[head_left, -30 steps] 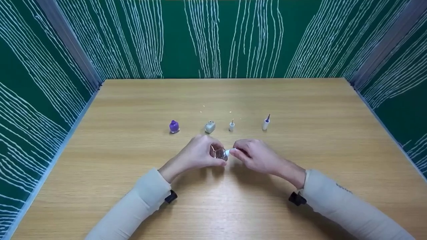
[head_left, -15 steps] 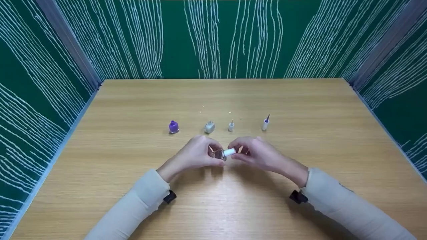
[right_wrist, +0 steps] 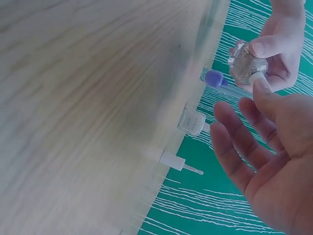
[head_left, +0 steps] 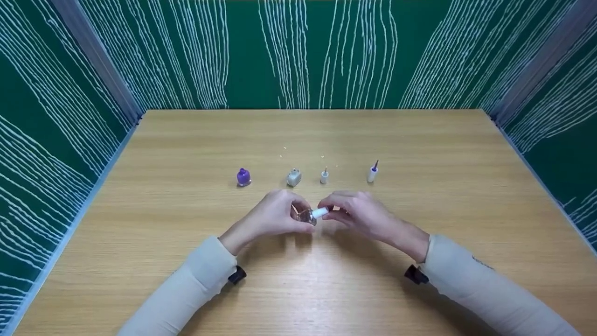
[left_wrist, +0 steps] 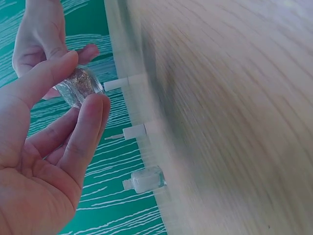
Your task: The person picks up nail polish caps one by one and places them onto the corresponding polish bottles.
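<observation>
My left hand grips a clear nail polish bottle with glittery contents between thumb and fingers. The bottle is tilted, its neck turned toward my right hand. A white cap sits at the neck, and my right thumb and index finger pinch its outer end. In the right wrist view, the thumb lies on this cap, while the other right fingers are loosely bent away from it. Both hands are above the wooden table, near its middle.
Beyond my hands stand a purple nail polish bottle, a whitish nail polish bottle, a white cap with its brush up, and a white cap with a purple brush. Tiny pale specks lie behind them. Green walls surround the table.
My right fingers have loosened and shifted outward along the white cap, so more of it shows now than a second ago. The left hand and the bottle have hardly moved.
</observation>
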`<state>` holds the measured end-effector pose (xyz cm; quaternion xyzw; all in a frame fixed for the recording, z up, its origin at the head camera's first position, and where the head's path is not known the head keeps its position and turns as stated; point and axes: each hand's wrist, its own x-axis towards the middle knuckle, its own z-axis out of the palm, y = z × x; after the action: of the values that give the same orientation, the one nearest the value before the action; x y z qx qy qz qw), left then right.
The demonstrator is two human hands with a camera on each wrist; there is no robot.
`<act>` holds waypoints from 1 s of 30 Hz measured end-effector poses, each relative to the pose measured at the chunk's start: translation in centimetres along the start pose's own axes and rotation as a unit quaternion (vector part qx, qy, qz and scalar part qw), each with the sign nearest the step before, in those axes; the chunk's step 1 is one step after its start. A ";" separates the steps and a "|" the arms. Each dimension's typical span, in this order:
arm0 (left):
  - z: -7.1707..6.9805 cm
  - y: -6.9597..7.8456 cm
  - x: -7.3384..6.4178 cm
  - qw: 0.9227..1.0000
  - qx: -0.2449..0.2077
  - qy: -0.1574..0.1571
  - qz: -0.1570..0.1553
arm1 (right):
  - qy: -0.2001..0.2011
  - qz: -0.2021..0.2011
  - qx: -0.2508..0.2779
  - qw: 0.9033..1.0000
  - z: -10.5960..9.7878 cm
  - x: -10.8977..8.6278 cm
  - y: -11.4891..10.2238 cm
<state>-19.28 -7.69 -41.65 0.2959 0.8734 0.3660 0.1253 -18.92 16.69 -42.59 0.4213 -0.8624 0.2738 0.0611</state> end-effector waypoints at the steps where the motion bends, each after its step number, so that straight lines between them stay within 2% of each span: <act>1: 0.0 0.0 0.0 1.000 0.000 0.000 -0.002 | 0.002 -0.001 -0.002 1.000 0.0 0.0 0.0; 11: 0.0 -0.1 -0.1 1.000 0.010 0.008 -0.001 | 0.001 0.011 -0.006 1.000 0.1 0.1 -0.2; 17: -0.1 -0.2 -0.1 1.000 0.012 0.012 -0.002 | -0.001 0.033 -0.002 0.999 0.2 0.2 -0.3; 22: -0.1 -0.3 -0.1 1.000 0.004 0.013 0.006 | -0.002 0.042 0.000 0.999 0.3 0.3 -0.3; 30: -0.2 -0.4 -0.1 0.999 -0.020 0.011 0.026 | 0.019 0.042 0.017 0.999 0.4 0.4 -0.3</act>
<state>-19.47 -8.15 -41.79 0.3115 0.8592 0.3900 0.1123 -18.87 16.05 -42.67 0.3803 -0.8734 0.2987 0.0583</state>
